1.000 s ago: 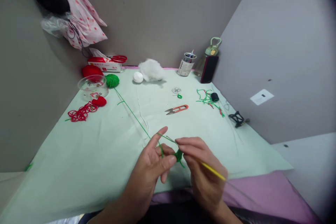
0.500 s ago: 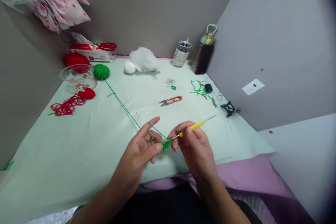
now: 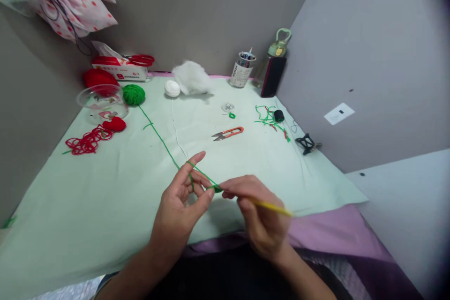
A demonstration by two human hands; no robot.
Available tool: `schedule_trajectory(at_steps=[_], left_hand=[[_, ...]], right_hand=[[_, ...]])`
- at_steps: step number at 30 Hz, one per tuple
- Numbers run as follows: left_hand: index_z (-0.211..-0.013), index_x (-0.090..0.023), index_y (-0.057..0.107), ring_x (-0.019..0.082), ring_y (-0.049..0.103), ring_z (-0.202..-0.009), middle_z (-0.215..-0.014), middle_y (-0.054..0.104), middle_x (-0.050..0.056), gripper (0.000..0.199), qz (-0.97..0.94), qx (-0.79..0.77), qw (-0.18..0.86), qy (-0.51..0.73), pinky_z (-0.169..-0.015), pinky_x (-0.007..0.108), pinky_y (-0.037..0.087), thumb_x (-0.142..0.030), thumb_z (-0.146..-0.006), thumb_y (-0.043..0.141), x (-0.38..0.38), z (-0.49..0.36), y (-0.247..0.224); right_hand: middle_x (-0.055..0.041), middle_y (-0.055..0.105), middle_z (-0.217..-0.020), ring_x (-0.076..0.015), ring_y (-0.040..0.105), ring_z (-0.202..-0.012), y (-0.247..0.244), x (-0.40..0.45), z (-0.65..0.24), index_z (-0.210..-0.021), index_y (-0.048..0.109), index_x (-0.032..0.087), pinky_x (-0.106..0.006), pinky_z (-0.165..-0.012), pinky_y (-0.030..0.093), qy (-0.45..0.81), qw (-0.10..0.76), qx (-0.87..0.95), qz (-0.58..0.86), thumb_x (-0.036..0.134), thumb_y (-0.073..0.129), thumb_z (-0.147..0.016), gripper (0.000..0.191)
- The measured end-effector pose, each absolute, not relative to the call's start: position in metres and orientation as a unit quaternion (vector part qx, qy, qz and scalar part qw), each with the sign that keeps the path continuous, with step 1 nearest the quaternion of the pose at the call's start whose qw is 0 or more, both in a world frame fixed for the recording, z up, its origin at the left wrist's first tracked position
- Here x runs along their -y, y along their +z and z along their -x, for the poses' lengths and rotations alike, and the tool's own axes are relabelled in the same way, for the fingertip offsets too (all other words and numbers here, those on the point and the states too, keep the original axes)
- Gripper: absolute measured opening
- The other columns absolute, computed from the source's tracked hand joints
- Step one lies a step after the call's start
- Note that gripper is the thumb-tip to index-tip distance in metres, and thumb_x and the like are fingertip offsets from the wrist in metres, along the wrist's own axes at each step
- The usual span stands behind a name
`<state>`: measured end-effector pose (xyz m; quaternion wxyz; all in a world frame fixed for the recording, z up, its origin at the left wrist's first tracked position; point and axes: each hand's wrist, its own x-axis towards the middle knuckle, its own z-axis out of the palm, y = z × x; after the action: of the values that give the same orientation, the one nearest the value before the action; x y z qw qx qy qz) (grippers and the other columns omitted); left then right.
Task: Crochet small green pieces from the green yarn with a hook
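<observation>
My left hand [image 3: 183, 201] pinches a small green crocheted piece [image 3: 217, 189] between thumb and fingertips. Green yarn [image 3: 162, 141] runs from the green ball [image 3: 134, 95] at the back left and loops over my raised left index finger. In my right hand [image 3: 262, 211] is a crochet hook with a yellow handle [image 3: 272, 206], its back end pointing right and blurred by motion. The right fingertips meet the green piece at its right side, and the hook's tip is hidden there.
Orange thread snips [image 3: 228, 134] lie beyond my hands. A red yarn tangle [image 3: 86, 143] and clear bowl [image 3: 101, 103] are left. White stuffing [image 3: 192, 78], a pen jar [image 3: 242, 70] and a bottle [image 3: 262, 72] stand behind; yarn scraps [image 3: 270, 117] lie right.
My right hand has turned and moved slightly down, swinging the yellow handle from pointing up-right to slightly down-right. My left hand and the green piece have shifted a little left.
</observation>
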<state>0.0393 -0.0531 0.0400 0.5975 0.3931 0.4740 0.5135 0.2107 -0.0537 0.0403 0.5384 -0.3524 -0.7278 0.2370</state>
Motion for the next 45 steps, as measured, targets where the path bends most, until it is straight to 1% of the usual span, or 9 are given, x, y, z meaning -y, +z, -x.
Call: schedule_trajectory(at_steps=[6, 10, 13, 20, 25, 30, 35, 41, 45], left_hand=[[-0.149, -0.019, 0.059, 0.004, 0.033, -0.053, -0.069, 0.055, -0.008, 0.078, -0.239, -0.376, 0.759, 0.475, -0.051, 0.017, 0.034, -0.032, -0.078, 0.091, 0.05, -0.04, 0.049], [-0.139, -0.014, 0.067, 0.002, 0.027, -0.051, -0.061, 0.05, -0.01, 0.061, -0.19, -0.344, 0.788, 0.473, -0.068, 0.016, 0.045, -0.025, -0.083, 0.087, 0.046, -0.037, 0.049], [-0.136, -0.019, 0.069, 0.002, 0.034, -0.053, -0.08, 0.063, -0.004, 0.059, -0.235, -0.37, 0.746, 0.501, -0.054, 0.015, 0.036, -0.024, -0.081, 0.089, 0.047, -0.037, 0.046], [-0.126, -0.023, 0.078, 0.007, 0.049, -0.064, -0.083, 0.064, -0.001, 0.046, -0.329, -0.403, 0.691, 0.502, -0.055, 0.016, 0.041, -0.029, -0.082, 0.089, 0.05, -0.043, 0.04], [-0.131, -0.021, 0.076, 0.003, 0.039, -0.055, -0.069, 0.055, -0.006, 0.054, -0.246, -0.376, 0.74, 0.5, -0.054, 0.014, 0.038, -0.029, -0.08, 0.091, 0.047, -0.043, 0.039], [-0.115, -0.019, 0.084, 0.001, 0.029, -0.051, -0.063, 0.049, -0.009, 0.033, -0.177, -0.332, 0.79, 0.484, -0.085, 0.024, 0.055, -0.024, -0.082, 0.087, 0.045, -0.039, 0.044], [-0.112, -0.025, 0.085, 0.006, 0.051, -0.065, -0.081, 0.065, -0.001, 0.031, -0.283, -0.387, 0.708, 0.519, -0.062, 0.017, 0.046, -0.027, -0.081, 0.089, 0.05, -0.041, 0.038], [-0.123, -0.028, 0.081, 0.009, 0.058, -0.075, -0.086, 0.07, -0.001, 0.047, -0.285, -0.396, 0.7, 0.522, -0.068, 0.018, 0.048, -0.029, -0.078, 0.093, 0.05, -0.046, 0.033], [-0.125, -0.021, 0.079, 0.004, 0.045, -0.061, -0.076, 0.062, -0.004, 0.053, -0.209, -0.358, 0.763, 0.496, -0.063, 0.017, 0.044, -0.03, -0.075, 0.095, 0.048, -0.045, 0.036]], right_hand=[[-0.0096, 0.079, -0.108, -0.022, 0.078, -0.098, 0.03, 0.053, -0.208, -0.126, 0.074, 0.027, -0.033, -0.078, 0.068, 0.005, 0.497, 0.808, 0.316, 0.01, 0.069, -0.095, 0.035], [-0.0069, 0.076, -0.101, -0.0192, 0.073, -0.089, 0.032, 0.053, -0.209, -0.118, 0.077, 0.026, -0.034, -0.074, 0.064, 0.219, 0.58, 0.695, 0.365, 0.018, 0.057, -0.104, 0.025], [-0.0045, 0.075, -0.095, -0.0168, 0.071, -0.085, 0.036, 0.05, -0.208, -0.11, 0.078, 0.026, -0.032, -0.074, 0.062, 0.328, 0.605, 0.636, 0.349, 0.02, 0.059, -0.105, 0.021], [-0.0059, 0.08, -0.102, -0.0182, 0.075, -0.097, 0.034, 0.05, -0.202, -0.119, 0.077, 0.026, -0.032, -0.082, 0.064, 0.27, 0.573, 0.691, 0.348, 0.012, 0.06, -0.102, 0.027], [-0.0087, 0.078, -0.117, -0.0217, 0.076, -0.101, 0.03, 0.055, -0.205, -0.129, 0.076, 0.031, -0.035, -0.082, 0.065, 0.152, 0.517, 0.758, 0.368, 0.013, 0.068, -0.097, 0.037], [-0.0037, 0.076, -0.093, -0.0156, 0.069, -0.079, 0.031, 0.051, -0.209, -0.111, 0.08, 0.027, -0.031, -0.071, 0.059, 0.33, 0.627, 0.603, 0.367, 0.017, 0.059, -0.104, 0.024], [-0.0038, 0.075, -0.096, -0.0147, 0.069, -0.081, 0.034, 0.045, -0.202, -0.105, 0.08, 0.026, -0.03, -0.073, 0.059, 0.421, 0.627, 0.563, 0.335, 0.024, 0.063, -0.103, 0.017], [-0.0048, 0.077, -0.102, -0.017, 0.074, -0.092, 0.034, 0.053, -0.202, -0.118, 0.079, 0.028, -0.03, -0.078, 0.063, 0.269, 0.561, 0.689, 0.372, 0.013, 0.064, -0.1, 0.027], [-0.0093, 0.076, -0.118, -0.0227, 0.074, -0.105, 0.027, 0.058, -0.208, -0.134, 0.073, 0.03, -0.035, -0.083, 0.065, 0.121, 0.501, 0.776, 0.365, 0.009, 0.07, -0.094, 0.045]])
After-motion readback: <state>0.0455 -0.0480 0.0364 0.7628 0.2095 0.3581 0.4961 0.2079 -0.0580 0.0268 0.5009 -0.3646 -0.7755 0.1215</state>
